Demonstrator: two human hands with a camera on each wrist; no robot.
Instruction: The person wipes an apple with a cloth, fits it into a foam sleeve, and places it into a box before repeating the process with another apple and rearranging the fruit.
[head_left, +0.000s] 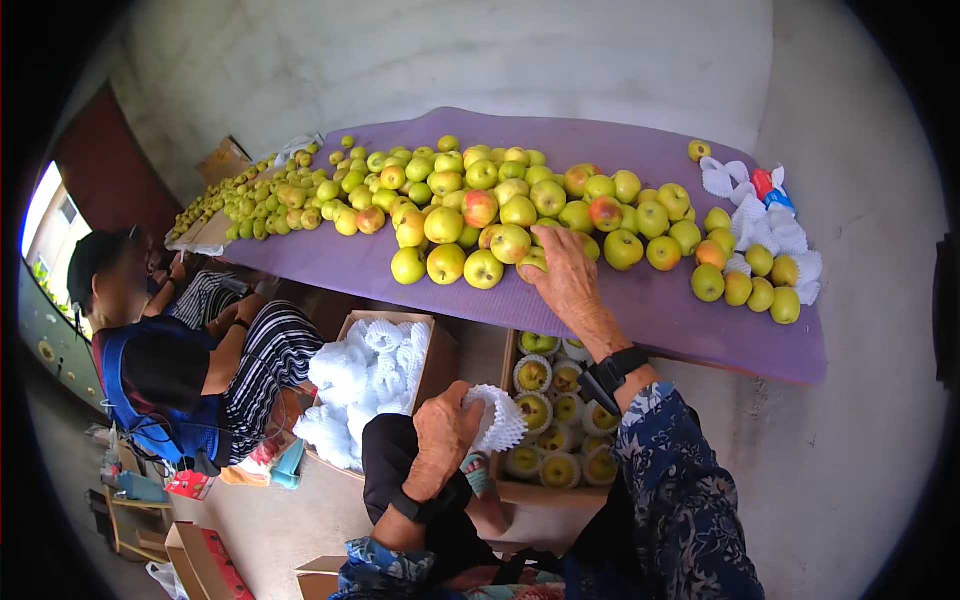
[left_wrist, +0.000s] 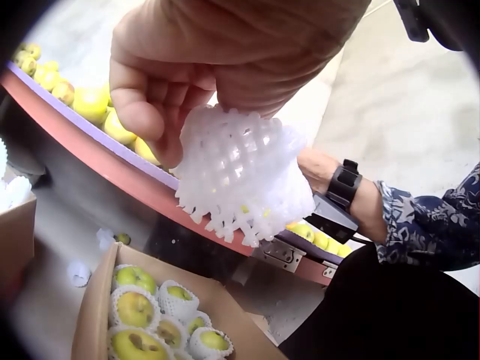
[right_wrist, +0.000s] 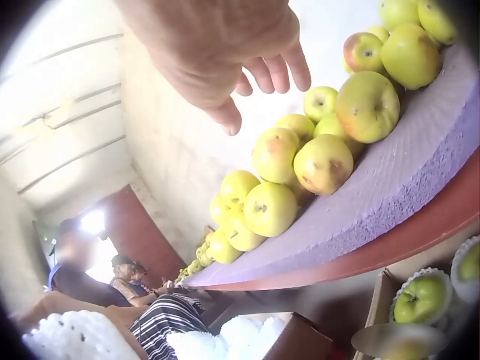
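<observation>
My left hand (head_left: pixel 445 435) pinches a white foam net sleeve (left_wrist: pixel 244 172) by one end, its frilled end spread out and hanging from the fingers. My right hand (head_left: pixel 565 275) reaches over the front of the purple-covered table (head_left: pixel 660 320), its fingertips at a yellow-green apple (head_left: pixel 535 260) by the edge of the heap. From the right wrist view, that hand (right_wrist: pixel 225 52) has loosely extended fingers above the apples, with nothing in its grasp. Several green, yellow and red-blushed apples (head_left: pixel 480 208) lie heaped along the table.
Below the table stands a carton (left_wrist: pixel 94 315) of apples in foam nets. Left of it is a carton (head_left: pixel 432 375) heaped with white foam nets (head_left: pixel 365 375). A seated person (head_left: pixel 150 380) is at the left. Loose nets (head_left: pixel 770 225) lie at the table's right end.
</observation>
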